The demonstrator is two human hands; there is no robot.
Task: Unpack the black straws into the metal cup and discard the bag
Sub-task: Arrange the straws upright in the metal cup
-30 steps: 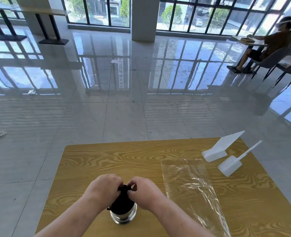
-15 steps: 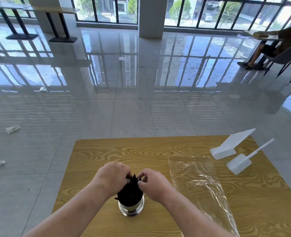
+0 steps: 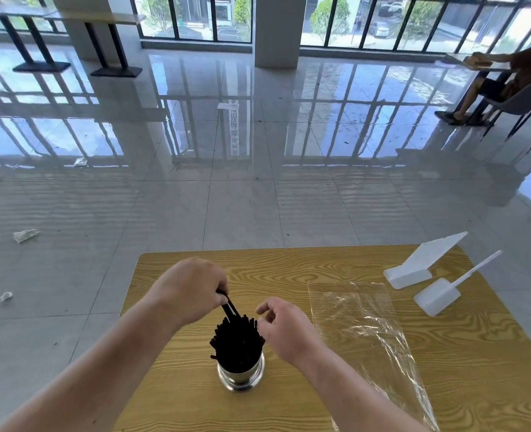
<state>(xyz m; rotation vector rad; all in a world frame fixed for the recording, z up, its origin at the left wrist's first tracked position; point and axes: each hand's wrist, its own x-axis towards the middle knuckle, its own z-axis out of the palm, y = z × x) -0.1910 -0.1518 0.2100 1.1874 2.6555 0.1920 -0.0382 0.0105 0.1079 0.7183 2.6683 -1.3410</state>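
Note:
A shiny metal cup (image 3: 240,376) stands on the wooden table (image 3: 289,266) near its front, packed with a bundle of black straws (image 3: 237,342) that stick up out of it. My left hand (image 3: 192,288) is above and left of the bundle, its fingers pinched on one or two straws that lean out toward it. My right hand (image 3: 284,327) hovers just right of the bundle with fingers loosely curled and apart, holding nothing. The clear plastic bag (image 3: 367,335) lies flat and empty on the table to the right of my right hand.
Two white plastic sign holders (image 3: 420,266) (image 3: 438,296) sit at the table's far right corner. Beyond the table is glossy tiled floor with scraps of litter (image 3: 25,235). A person sits on a chair (image 3: 513,95) at far right.
Both hands have lifted off the top of the straw bundle and spread apart. My left hand now pulls a straw or two up and left; my right hand has let go.

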